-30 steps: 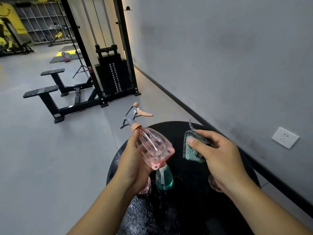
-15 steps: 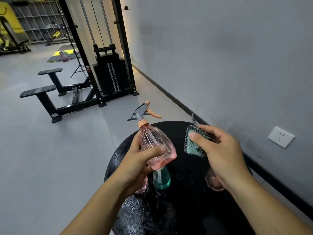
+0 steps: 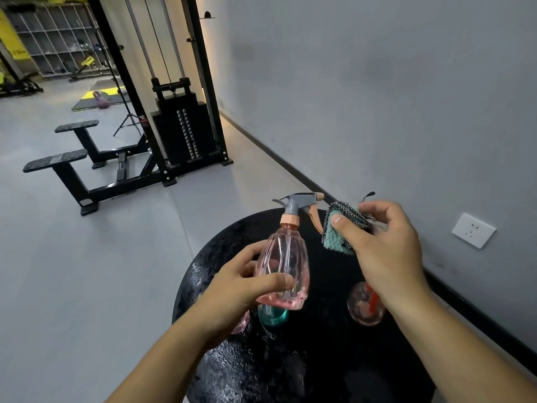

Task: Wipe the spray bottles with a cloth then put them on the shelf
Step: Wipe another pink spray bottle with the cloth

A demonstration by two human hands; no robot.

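Note:
My left hand (image 3: pixel 241 286) grips a clear pink spray bottle (image 3: pixel 283 263) by its lower body and holds it upright above the round black table (image 3: pixel 290 367). Its grey trigger head (image 3: pixel 299 200) points right. My right hand (image 3: pixel 383 245) pinches a folded teal cloth with a black-and-white edge (image 3: pixel 338 231) just right of the bottle's neck, not touching the bottle. A teal bottle (image 3: pixel 273 315) stands on the table under the pink one, mostly hidden. Another pink bottle with a red part (image 3: pixel 364 305) stands below my right wrist. A bit of a further pink bottle (image 3: pixel 241 322) shows under my left hand.
A grey wall with a white socket (image 3: pixel 473 231) runs along the right. A black cable weight machine (image 3: pixel 180 135) and its bench pads (image 3: pixel 55 159) stand on the grey floor behind the table. A cubby shelf (image 3: pixel 55 39) lines the far left wall.
My left hand turned the pink bottle from tilted left to upright, and its trigger head swung round to the right. My right hand lifted the cloth a little, closer to the bottle's head.

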